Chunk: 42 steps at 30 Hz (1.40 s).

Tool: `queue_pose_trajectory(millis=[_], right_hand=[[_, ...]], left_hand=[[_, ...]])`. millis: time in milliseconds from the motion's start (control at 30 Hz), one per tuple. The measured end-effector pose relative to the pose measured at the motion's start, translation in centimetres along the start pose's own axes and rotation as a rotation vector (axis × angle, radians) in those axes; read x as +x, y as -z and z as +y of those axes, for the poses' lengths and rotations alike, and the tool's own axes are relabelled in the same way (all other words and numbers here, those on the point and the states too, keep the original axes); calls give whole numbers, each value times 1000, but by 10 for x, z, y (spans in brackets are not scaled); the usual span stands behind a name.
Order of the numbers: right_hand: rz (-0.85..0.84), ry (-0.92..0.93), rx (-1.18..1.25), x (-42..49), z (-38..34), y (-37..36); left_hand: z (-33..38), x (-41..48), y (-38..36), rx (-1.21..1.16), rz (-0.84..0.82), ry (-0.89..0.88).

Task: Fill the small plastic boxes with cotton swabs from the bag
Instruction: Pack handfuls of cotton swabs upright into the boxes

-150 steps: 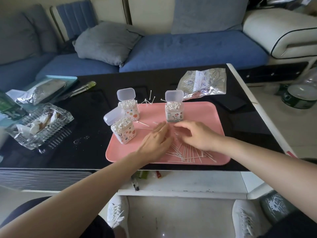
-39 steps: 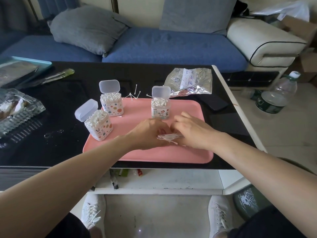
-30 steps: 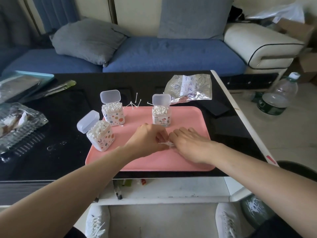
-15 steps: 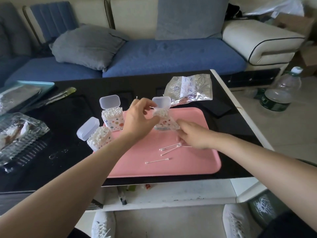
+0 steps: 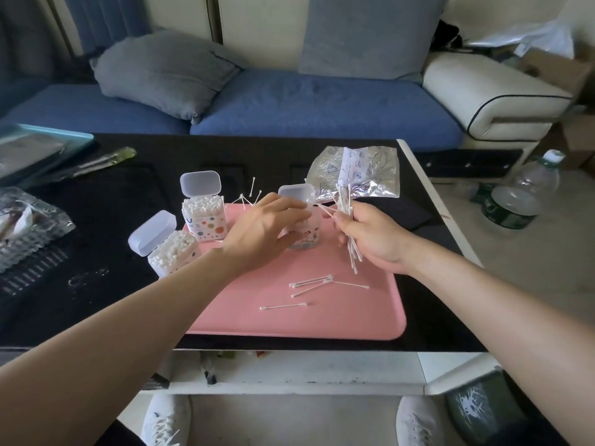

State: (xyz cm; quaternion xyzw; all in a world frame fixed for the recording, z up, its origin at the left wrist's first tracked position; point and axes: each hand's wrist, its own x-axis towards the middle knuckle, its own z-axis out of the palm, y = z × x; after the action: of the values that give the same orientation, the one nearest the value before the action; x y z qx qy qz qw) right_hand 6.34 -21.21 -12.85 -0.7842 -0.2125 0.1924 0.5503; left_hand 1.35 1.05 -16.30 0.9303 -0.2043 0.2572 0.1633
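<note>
Swabs (image 5: 310, 284) loose on the pink tray (image 5: 354, 323) at 6 o'clock hint at the risk: my right hand (image 5: 370, 239) pinches a splayed bundle of swabs (image 5: 344, 204), and some could slip or miss the mouth of the middle box (image 5: 306, 238) that my left hand (image 5: 267, 230) grips. Packed full by the look, lids up: near-left box (image 5: 172, 252) at 9 o'clock, far-left box (image 5: 203, 217) at 10. The bag (image 5: 357, 172) at 1 o'clock lies crumpled, contents unclear.

Black glossy table (image 5: 96, 300): 1 pink tray (image 5: 338, 320) at front edge, foil bag (image 5: 370, 169) behind it, loose swabs (image 5: 252, 191) beside, clear plastic container (image 5: 32, 226) and teal tray (image 5: 64, 135) far left.
</note>
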Motion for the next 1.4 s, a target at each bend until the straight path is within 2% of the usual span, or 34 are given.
queue_pose_trajectory(millis=[133,434,567,968,1235,1402], right_hand=[[-13,22,144,5,-9,0],[223,185,275,24,-33,-4],[274,223,333,34,-42,-6],[217,189,165,33,-24,-40],[218,182,100,17,-16,-42],[151,96,292,5,-10,-52]], left_hand=[[5,-5,0,11,51,-29],[16,-10,2,-15,76,-42],[20,-14,1,-35,88,-52],[22,-17,1,-33,96,-73],[21,-18,3,-9,121,-20],[22,-18,2,-21,125,-42]])
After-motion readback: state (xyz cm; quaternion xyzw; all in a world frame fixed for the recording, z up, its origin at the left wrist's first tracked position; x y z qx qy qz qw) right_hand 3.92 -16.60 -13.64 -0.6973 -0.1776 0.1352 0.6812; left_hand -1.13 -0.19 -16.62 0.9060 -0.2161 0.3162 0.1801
